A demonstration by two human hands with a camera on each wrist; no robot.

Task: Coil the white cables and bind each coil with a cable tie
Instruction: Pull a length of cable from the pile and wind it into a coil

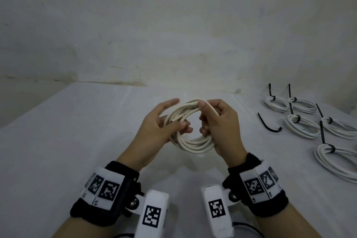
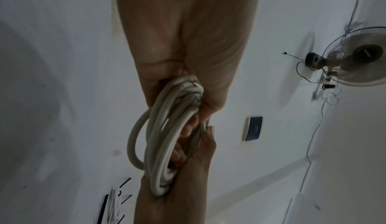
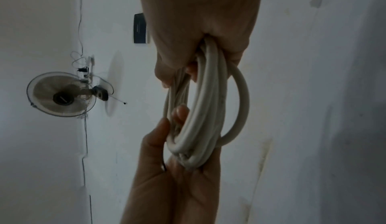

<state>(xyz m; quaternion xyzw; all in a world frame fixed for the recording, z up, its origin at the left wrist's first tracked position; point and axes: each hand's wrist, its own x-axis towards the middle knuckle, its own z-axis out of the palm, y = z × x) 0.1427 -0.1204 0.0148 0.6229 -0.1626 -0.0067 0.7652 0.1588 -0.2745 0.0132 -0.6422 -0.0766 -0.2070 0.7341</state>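
A white-covered table (image 1: 77, 141) runs to a stained pale wall in the head view, and above its middle both hands hold one white cable coil (image 1: 190, 125) clear of the surface. The left hand (image 1: 162, 127) has thumb and lower fingers curled round the coil's left arc, its upper fingers straighter and lifted; the right hand (image 1: 216, 123) is curled round the right arc, thumb pressing on the top strands. By the table's right edge lie five bound coils (image 1: 301, 125), each cinched with a black tie, and one loose cable tie (image 1: 269, 124) lies on the table just left of them, apart from everything. Judging from this, the coil is nearly formed and binding comes next: keep one hand clamped on a single spot so the loops stay stacked, and free the other hand for the tie.

The left wrist view looks along the left hand (image 2: 188, 54), closed on the bunched strands of the coil (image 2: 167, 136); one outer loop bulges away from the rest, and it should be tucked in before tying. A wall fan (image 2: 359, 57) hangs behind.

The right wrist view shows the right hand (image 3: 198, 29) gripping the coil (image 3: 204, 108) at its top, and the left hand's fingers (image 3: 180, 112) hooked through the loops from below. The same stray loop stands out here; a loose grip could let the loops spring apart
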